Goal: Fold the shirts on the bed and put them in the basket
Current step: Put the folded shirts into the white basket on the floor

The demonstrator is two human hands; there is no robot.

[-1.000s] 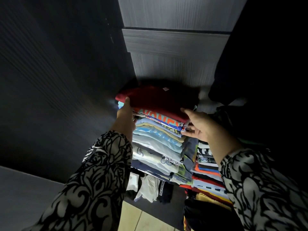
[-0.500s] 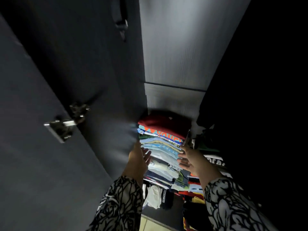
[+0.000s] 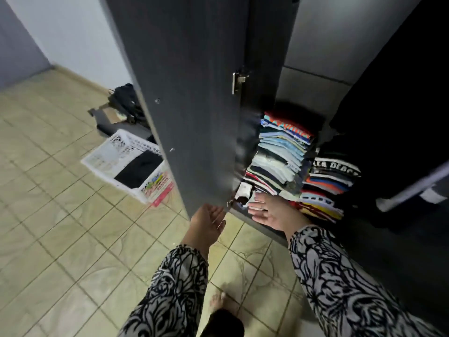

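Left hand (image 3: 207, 223): fingers relaxed, released, just below the bottom corner of the dark wardrobe door (image 3: 194, 93). Right hand (image 3: 272, 211): fingers spread flat, grasping nothing, at the near edge of the wardrobe shelf. Two stacks of folded shirts (image 3: 281, 152) fill the shelf, far of the right hand. White laundry basket (image 3: 116, 152) stands on the tiled floor (image 3: 60, 227), left of the door, holding a black garment (image 3: 138, 169). Open floor lies near and left.

Wardrobe door blocks the way between basket and shelf

The open dark door (image 3: 194, 105) stands between the white basket (image 3: 102, 158) and the shirt stacks (image 3: 281, 154); tiled floor (image 3: 60, 239) before the basket is free; the stacks fill the shelf, hanging dark clothes (image 3: 401, 105) close the right side.
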